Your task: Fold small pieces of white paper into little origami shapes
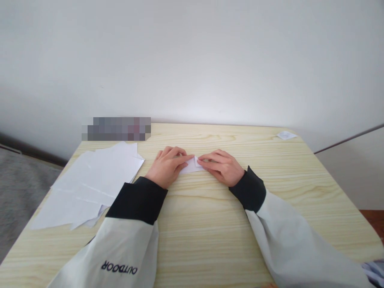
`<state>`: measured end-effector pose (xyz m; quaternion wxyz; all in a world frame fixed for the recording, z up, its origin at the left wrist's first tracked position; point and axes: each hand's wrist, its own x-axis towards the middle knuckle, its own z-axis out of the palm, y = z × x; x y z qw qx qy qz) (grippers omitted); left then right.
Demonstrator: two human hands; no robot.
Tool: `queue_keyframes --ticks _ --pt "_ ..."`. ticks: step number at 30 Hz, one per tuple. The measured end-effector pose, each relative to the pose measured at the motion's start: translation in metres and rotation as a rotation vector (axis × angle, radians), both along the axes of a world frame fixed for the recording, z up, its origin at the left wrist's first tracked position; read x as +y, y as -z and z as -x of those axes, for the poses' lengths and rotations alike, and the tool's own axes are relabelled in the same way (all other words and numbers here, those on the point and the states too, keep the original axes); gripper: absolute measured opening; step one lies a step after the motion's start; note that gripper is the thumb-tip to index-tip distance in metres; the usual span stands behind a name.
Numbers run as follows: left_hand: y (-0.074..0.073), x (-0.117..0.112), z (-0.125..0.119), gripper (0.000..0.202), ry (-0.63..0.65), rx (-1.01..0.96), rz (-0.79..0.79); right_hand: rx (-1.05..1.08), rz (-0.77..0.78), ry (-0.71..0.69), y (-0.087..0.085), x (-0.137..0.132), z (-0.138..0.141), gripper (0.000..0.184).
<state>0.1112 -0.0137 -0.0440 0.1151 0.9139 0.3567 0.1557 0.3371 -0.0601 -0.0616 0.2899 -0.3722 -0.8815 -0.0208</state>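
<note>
Head view, nearest first: two pale sleeves with dark cuffs reach forward over the light wooden desk point(210, 232). At the near right corner a bluish-white scrap point(374, 271) shows at the edge, too cut off to identify.

Further in, at the middle of the desk, the left hand point(167, 167) and the right hand point(221, 168) meet over a small folded paper point(191, 167). The paper lies flat on the desk, between the two hands and partly under their fingertips. The left hand has its fingers curled, with the forefinger stretched along the paper's far edge and pressing it down. The right hand's fingertips are bunched together on a little flap at the paper's right end. Both hands are thus closed on the paper, holding it against the desk.

Judging by its size, the sheet has already been folded several times into a narrow strip, and a crease is being set now. How much folding remains cannot be told.

To the left lies a loose spread of white sheets point(96, 180), unfolded, well apart from the hands. At the far right corner sits another small folded piece point(286, 135). Beyond is a plain white wall point(192, 60).
</note>
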Motion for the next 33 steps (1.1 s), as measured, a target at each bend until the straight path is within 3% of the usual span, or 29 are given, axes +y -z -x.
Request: queue_keyframes --ticks 21,33 --pt "0.004 -0.002 0.0 0.032 0.002 0.039 -0.096 0.009 0.036 -0.021 0.003 0.001 -0.001 0.026" --pt "-0.005 -0.011 -0.008 0.034 -0.076 0.155 -0.207 -0.018 0.065 0.036 0.001 -0.002 0.004 0.028"
